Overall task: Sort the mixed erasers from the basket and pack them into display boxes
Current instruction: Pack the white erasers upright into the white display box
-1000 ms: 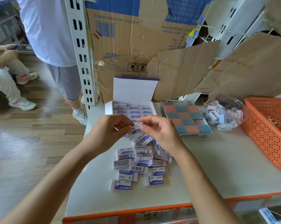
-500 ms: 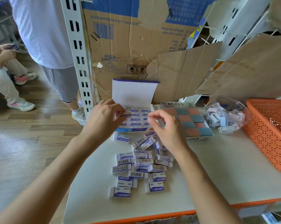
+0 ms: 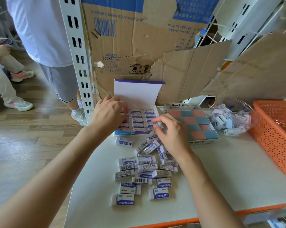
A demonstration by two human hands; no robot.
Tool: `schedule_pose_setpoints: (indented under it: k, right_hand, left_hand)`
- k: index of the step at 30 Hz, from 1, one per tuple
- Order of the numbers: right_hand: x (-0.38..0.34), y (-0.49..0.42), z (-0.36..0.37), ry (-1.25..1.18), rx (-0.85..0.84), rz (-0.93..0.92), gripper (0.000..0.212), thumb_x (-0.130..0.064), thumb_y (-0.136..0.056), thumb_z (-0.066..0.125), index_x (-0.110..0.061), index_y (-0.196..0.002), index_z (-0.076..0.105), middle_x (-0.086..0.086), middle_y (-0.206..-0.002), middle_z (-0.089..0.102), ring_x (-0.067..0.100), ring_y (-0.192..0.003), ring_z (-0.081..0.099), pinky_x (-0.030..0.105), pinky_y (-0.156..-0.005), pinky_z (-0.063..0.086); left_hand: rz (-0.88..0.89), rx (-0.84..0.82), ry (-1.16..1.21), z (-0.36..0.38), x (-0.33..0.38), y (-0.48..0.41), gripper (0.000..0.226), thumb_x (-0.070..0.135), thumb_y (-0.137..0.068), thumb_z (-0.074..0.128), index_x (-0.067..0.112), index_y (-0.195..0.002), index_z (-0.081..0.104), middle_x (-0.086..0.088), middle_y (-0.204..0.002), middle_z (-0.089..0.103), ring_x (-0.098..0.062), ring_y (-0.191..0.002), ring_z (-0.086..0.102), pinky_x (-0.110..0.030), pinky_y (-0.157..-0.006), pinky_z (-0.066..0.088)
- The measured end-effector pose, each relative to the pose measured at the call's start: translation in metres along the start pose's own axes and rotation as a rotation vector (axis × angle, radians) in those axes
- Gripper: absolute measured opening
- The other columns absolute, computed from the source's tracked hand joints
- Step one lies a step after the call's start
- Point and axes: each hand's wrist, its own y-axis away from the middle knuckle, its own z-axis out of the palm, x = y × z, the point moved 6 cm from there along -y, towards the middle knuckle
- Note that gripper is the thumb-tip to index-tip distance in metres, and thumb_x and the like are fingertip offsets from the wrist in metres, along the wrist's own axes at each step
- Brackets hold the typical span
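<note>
1. The left hand (image 3: 107,116) reaches over the left side of the box (image 3: 132,133). Its back faces the camera and its fingers bend down onto the left column of packed erasers (image 3: 137,121).
2. Its fingertips touch those erasers. The hand itself hides whether they pinch one, so its grip cannot be told.
3. The right hand (image 3: 171,135) hovers over the box's front right corner with its fingers loosely curled. Thumb and forefinger are a little apart, and nothing shows between them.
4. The box sits open at the far side of the table (image 3: 221,178). Its white lid (image 3: 137,94) stands upright against the cardboard (image 3: 139,46). The packed erasers lie in neat rows, labels up.
5. Loose erasers (image 3: 143,168) lie scattered on the table just in front of the box, between the two forearms. Some show the label and some the barcode.
6. A second box (image 3: 196,124), filled with pink and blue erasers, stands just right of the first.
7. A clear bowl (image 3: 232,119) of small pale erasers sits between the second box and the orange basket (image 3: 277,134) at the right edge.
8. A person in a white shirt (image 3: 40,30) stands at the left, beyond the shelf post (image 3: 76,55).
</note>
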Motion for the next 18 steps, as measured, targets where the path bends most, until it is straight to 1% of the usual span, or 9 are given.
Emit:
schedule_pose_setpoints:
  k: [4,7,9,11,14,16,18]
  right_hand:
    - [-0.001,0.001,-0.001,0.011,-0.001,-0.008,0.009,-0.004,-0.082,0.064,-0.009,-0.089,0.068,-0.007,-0.088,0.058,0.008,-0.08,0.05,0.008,-0.068,0.035]
    - [-0.01,0.004,-0.008,-0.005,0.009,-0.109,0.008,-0.005,-0.081,0.065,-0.01,-0.087,0.07,-0.002,-0.088,0.065,0.012,-0.084,0.058,0.019,-0.075,0.045]
    - [-0.019,0.008,-0.012,-0.062,-0.068,-0.178,0.008,-0.008,-0.08,0.067,-0.011,-0.086,0.072,-0.003,-0.084,0.068,0.008,-0.081,0.06,0.023,-0.075,0.05]
    - [-0.025,0.013,-0.009,-0.087,-0.214,-0.185,0.009,-0.009,-0.078,0.071,-0.012,-0.086,0.074,-0.003,-0.081,0.07,0.006,-0.077,0.061,0.025,-0.073,0.052]
    - [-0.026,0.018,0.001,-0.004,-0.363,-0.183,0.017,-0.014,-0.074,0.076,-0.018,-0.091,0.075,-0.005,-0.086,0.071,0.011,-0.083,0.061,0.034,-0.074,0.053]
    - [-0.029,0.019,0.005,0.052,-0.387,-0.199,0.022,-0.016,-0.074,0.076,-0.019,-0.095,0.074,-0.007,-0.092,0.071,0.013,-0.089,0.06,0.035,-0.076,0.052]
    - [-0.033,0.019,0.006,0.098,-0.37,-0.221,0.023,-0.015,-0.074,0.075,-0.018,-0.097,0.074,-0.005,-0.093,0.07,0.012,-0.088,0.058,0.03,-0.075,0.05]
  left_hand:
    - [-0.002,0.011,0.012,0.0,-0.005,-0.002,0.015,0.019,-0.085,0.061,0.019,-0.099,0.066,0.0,-0.115,0.06,-0.024,-0.106,0.049,-0.035,-0.09,0.037]
    - [0.01,0.014,-0.008,-0.001,-0.004,0.0,0.017,0.019,-0.085,0.06,0.02,-0.102,0.065,0.001,-0.116,0.06,-0.023,-0.108,0.048,-0.034,-0.09,0.036]
    - [0.025,0.038,0.001,-0.002,-0.002,0.005,0.02,0.021,-0.085,0.062,0.019,-0.105,0.064,0.0,-0.115,0.059,-0.022,-0.106,0.048,-0.033,-0.089,0.036]
    - [0.04,0.073,0.052,-0.005,0.001,0.011,0.022,0.022,-0.084,0.064,0.019,-0.105,0.064,0.0,-0.11,0.06,-0.021,-0.098,0.047,-0.031,-0.083,0.036]
    - [0.101,0.133,0.147,-0.011,0.006,0.023,0.014,0.018,-0.084,0.064,0.017,-0.098,0.067,-0.001,-0.096,0.062,-0.021,-0.086,0.05,-0.029,-0.073,0.036]
    - [0.161,0.154,0.194,-0.013,0.01,0.032,0.011,0.015,-0.081,0.066,0.016,-0.092,0.068,-0.001,-0.089,0.063,-0.024,-0.082,0.054,-0.029,-0.068,0.038]
    - [0.212,0.155,0.232,-0.015,0.015,0.039,0.01,0.012,-0.08,0.068,0.015,-0.089,0.069,-0.002,-0.086,0.063,-0.023,-0.08,0.055,-0.026,-0.068,0.038]
